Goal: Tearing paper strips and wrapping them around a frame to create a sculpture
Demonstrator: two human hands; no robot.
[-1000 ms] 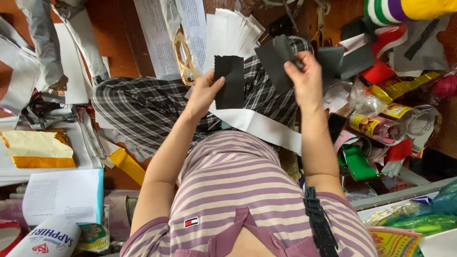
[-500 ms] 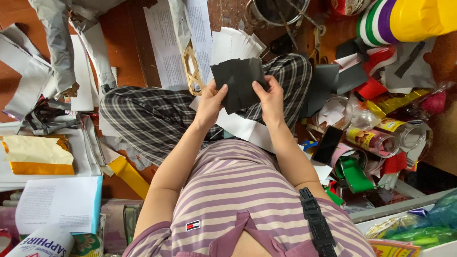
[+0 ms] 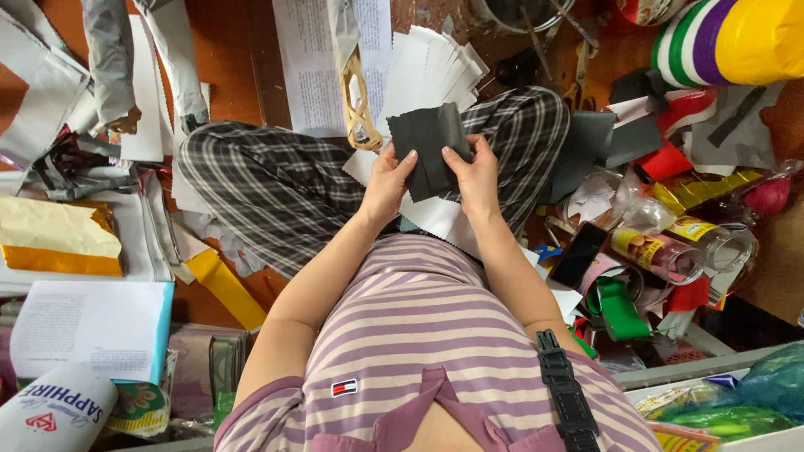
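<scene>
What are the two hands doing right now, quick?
Left hand: closed on the left edge of the black sheets.
Right hand: closed on the right edge of the same black sheets, fingers on top.

Fabric swatch [image 3: 427,149] above lap, paper stack [image 3: 431,71] behind it, jars [image 3: 662,251] right

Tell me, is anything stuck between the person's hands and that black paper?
No, nothing visible is in between. The left hand and the right hand both grip the black paper directly, with thumbs pressed on its front. It is held above the lap, over white paper strips lying behind it.
</scene>
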